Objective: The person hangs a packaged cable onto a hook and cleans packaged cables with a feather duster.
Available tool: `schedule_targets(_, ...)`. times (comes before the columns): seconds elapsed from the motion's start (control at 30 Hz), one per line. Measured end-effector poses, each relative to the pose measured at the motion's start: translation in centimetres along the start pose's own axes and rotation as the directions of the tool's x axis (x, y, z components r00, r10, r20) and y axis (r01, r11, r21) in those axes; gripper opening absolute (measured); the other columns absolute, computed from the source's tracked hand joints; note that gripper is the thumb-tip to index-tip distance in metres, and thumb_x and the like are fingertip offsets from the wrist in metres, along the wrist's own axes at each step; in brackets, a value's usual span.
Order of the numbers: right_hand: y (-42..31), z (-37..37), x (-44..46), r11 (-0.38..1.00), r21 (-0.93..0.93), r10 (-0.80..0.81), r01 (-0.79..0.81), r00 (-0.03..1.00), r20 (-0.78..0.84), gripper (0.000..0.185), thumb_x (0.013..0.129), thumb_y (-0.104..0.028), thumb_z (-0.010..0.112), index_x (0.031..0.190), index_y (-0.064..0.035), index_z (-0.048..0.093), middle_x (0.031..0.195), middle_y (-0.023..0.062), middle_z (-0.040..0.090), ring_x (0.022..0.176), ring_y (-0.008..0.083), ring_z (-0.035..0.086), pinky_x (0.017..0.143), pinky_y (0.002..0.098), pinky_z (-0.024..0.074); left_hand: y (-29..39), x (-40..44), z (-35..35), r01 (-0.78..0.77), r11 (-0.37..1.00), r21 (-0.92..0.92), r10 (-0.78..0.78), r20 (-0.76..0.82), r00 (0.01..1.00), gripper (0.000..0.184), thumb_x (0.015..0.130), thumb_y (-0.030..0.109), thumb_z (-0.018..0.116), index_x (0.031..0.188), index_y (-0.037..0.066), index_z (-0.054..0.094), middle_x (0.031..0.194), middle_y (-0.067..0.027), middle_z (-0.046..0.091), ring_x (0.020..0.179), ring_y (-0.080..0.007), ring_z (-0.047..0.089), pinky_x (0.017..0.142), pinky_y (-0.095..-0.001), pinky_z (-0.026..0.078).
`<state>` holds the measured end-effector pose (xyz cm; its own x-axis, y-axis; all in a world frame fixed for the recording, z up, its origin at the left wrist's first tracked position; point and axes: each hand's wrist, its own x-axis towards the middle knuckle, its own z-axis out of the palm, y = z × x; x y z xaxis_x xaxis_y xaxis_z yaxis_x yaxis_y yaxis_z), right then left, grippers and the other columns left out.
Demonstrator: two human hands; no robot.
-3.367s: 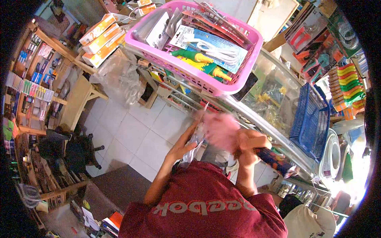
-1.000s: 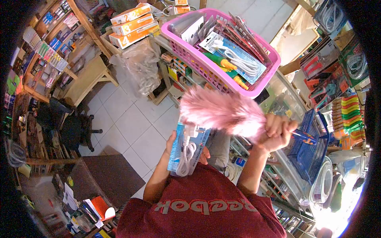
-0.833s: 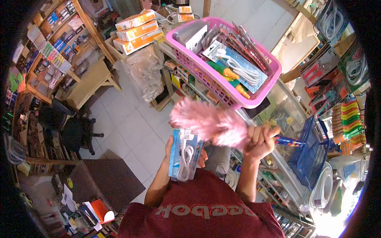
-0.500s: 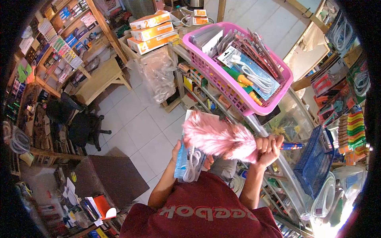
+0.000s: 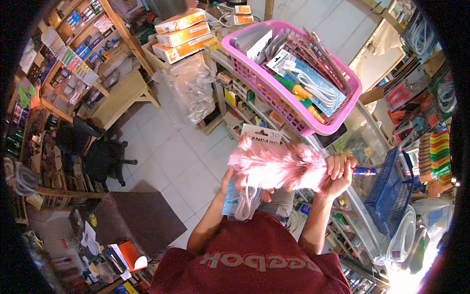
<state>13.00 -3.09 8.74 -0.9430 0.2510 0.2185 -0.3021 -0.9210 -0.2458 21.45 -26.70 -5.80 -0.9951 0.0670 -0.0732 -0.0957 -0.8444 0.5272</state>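
My right hand is closed around the blue handle of a fluffy pink duster. The duster lies across the front of a packaged white cable, a clear packet with a blue backing and a white card header marked "STANDARD". My left hand grips this packet by its left edge, with fingertips showing at its right side. The duster's fibres hide the packet's middle. Just beyond both hands stands a pink plastic basket with another packaged cable and green-and-orange pieces in it.
The basket rests on a glass display counter. A blue basket and hanging packets are at the right. Orange-and-white boxes are stacked at the back. An office chair and wooden bench stand at the left.
The duster has shifted slightly right and its fibres now cover the packet's middle. The packet's card header now shows above the duster. Both hands keep their hold.
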Motion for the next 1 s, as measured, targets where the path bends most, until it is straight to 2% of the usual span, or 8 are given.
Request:
schedule_targets(0.1, 0.4, 0.1, -1.1, 0.995, -0.094, 0.019, -0.018, 1.0, 0.012, 0.013, 0.088, -0.001, 0.044, 0.083, -0.0112, 0.05, 0.052, -0.004, 0.03, 0.039, 0.0073, 0.026, 0.04, 0.0237, 0.0254, -1.0, 0.8, -0.4, -0.107, 0.994, -0.035, 0.104, -0.083, 0.991, 0.063, 0.089, 0.049, 0.044, 0.13, 0.001, 0.036, 0.123, -0.0169, 0.049, 0.106, -0.0259, 0.053, 0.089, -0.0389, 0.045)
schedule_targets(0.13, 0.5, -0.4, -1.5, 0.994, -0.101, 0.043, -0.042, 0.999, 0.005, 0.012, 0.088, -0.001, 0.044, 0.083, -0.0114, 0.049, 0.052, -0.0038, 0.029, 0.04, 0.0072, 0.026, 0.041, 0.0234, 0.0258, -1.9, 1.5, -1.0, -0.091, 0.983, -0.16, 0.063, -0.173, 0.983, 0.068, 0.087, 0.053, 0.045, 0.129, 0.0, 0.037, 0.122, -0.0198, 0.049, 0.102, -0.0286, 0.055, 0.084, -0.0411, 0.047)
schedule_targets(0.23, 0.6, -1.5, -3.3, 0.967, -0.21, 0.141, -0.144, 0.99, -0.027, 0.013, 0.084, -0.003, 0.048, 0.079, -0.0145, 0.044, 0.052, -0.004, 0.029, 0.039, 0.0071, 0.026, 0.039, 0.0248, 0.0243, -0.2, 2.0, 2.2, -0.019, 0.959, -0.284, 0.031, 0.039, 0.999, 0.071, 0.085, 0.055, 0.046, 0.13, 0.0, 0.035, 0.122, -0.0206, 0.049, 0.102, -0.0308, 0.056, 0.084, -0.0436, 0.047)
schedule_targets(0.37, 0.3, -3.8, -4.5, 0.938, -0.144, 0.324, -0.316, 0.946, 0.033, 0.014, 0.08, -0.006, 0.052, 0.075, -0.0123, 0.041, 0.049, -0.0033, 0.03, 0.038, 0.008, 0.023, 0.038, 0.0254, 0.0206, 3.8, 2.5, 8.2, 0.12, 0.904, -0.411, 0.023, 0.326, 0.945, 0.075, 0.084, 0.057, 0.047, 0.132, 0.0, 0.034, 0.121, -0.0216, 0.05, 0.102, -0.0338, 0.056, 0.084, -0.0469, 0.047)
schedule_targets(0.4, 0.1, -4.2, -4.2, 0.938, -0.131, 0.329, -0.321, 0.943, 0.051, 0.014, 0.079, -0.006, 0.052, 0.074, -0.0121, 0.041, 0.049, -0.0029, 0.029, 0.037, 0.0083, 0.023, 0.038, 0.0254, 0.02, 2.9, 2.9, 6.6, 0.132, 0.898, -0.419, 0.007, 0.313, 0.95, 0.085, 0.08, 0.064, 0.046, 0.133, 0.0, 0.031, 0.116, -0.0269, 0.051, 0.1, -0.0389, 0.055, 0.086, -0.05, 0.046)
schedule_targets(0.5, -0.3, -3.1, -2.6, 0.959, -0.136, 0.263, -0.247, 0.958, 0.114, 0.014, 0.078, -0.006, 0.053, 0.073, -0.0117, 0.041, 0.049, -0.0029, 0.028, 0.037, 0.0078, 0.022, 0.036, 0.0257, 0.0181, 0.7, 2.6, 3.9, 0.155, 0.773, -0.616, -0.066, 0.165, 0.984, 0.088, 0.078, 0.069, 0.041, 0.131, 0.0, 0.034, 0.11, -0.0307, 0.052, 0.097, -0.0401, 0.056, 0.084, -0.0493, 0.046)
schedule_targets(0.73, 0.3, -0.8, 2.4, 0.995, 0.051, 0.069, -0.083, 0.968, 0.239, 0.016, 0.081, 0.001, 0.046, 0.074, -0.0104, 0.039, 0.051, -0.0028, 0.031, 0.037, 0.0065, 0.02, 0.035, 0.0234, 0.0188, -0.3, 1.4, 5.8, 0.224, 0.884, -0.411, -0.116, 0.27, 0.956, 0.089, 0.077, 0.069, 0.042, 0.13, -0.001, 0.035, 0.11, -0.0309, 0.052, 0.097, -0.0411, 0.056, 0.084, -0.0508, 0.046)
schedule_targets(1.0, 0.3, 0.0, 3.0, 0.997, 0.045, 0.062, -0.067, 0.992, 0.114, 0.016, 0.08, -0.002, 0.049, 0.073, -0.0127, 0.04, 0.051, -0.0029, 0.029, 0.038, 0.0082, 0.025, 0.039, 0.0247, 0.0205, -0.2, 1.5, 3.7, 0.216, 0.908, -0.359, -0.128, 0.253, 0.959, 0.09, 0.076, 0.07, 0.043, 0.129, -0.003, 0.037, 0.11, -0.0311, 0.052, 0.097, -0.0423, 0.055, 0.084, -0.0526, 0.045)
